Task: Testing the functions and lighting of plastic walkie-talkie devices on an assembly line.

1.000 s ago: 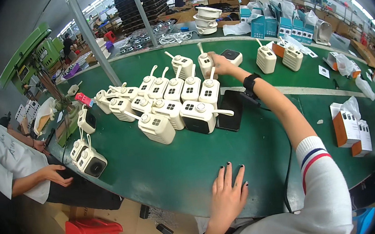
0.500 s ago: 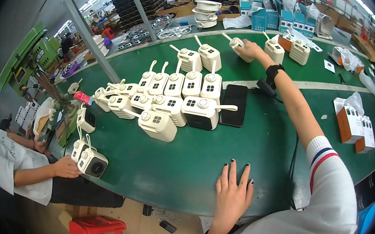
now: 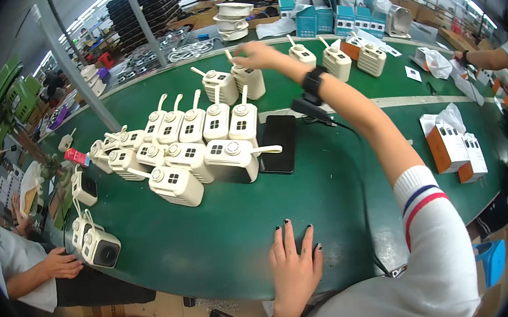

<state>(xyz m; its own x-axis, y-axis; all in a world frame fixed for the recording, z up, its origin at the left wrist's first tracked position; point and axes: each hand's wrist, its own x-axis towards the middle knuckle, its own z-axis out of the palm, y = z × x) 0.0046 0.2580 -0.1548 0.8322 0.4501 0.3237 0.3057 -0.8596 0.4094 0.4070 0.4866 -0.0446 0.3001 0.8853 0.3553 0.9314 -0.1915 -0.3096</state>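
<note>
My right hand [image 3: 252, 56] reaches across the bench to the top of a cream box-shaped device [image 3: 250, 82], which looks like a small portable speaker. Motion blur hides whether its fingers grip it. A matching device [image 3: 220, 86] stands just left of it, and another [image 3: 302, 53] stands to the right of my hand. My left hand [image 3: 295, 264] lies flat on the green bench [image 3: 225, 242] near the front edge, fingers spread and holding nothing. Between my hands are a black phone-like slab [image 3: 278, 145] and a cluster of cream devices [image 3: 191, 128] with strap handles, dials and dark square buttons.
A black cable [image 3: 364, 190] runs down the bench below my right forearm. Orange-and-white boxes [image 3: 451, 149] stand at right. At left, a co-worker's hand [image 3: 62, 263] is beside two devices [image 3: 99, 246]; another person [image 3: 507, 64] is at far right.
My right hand has let go of the device it held, which now stands on the bench, and has moved left to another. The view has shifted right; my left hand stays flat.
</note>
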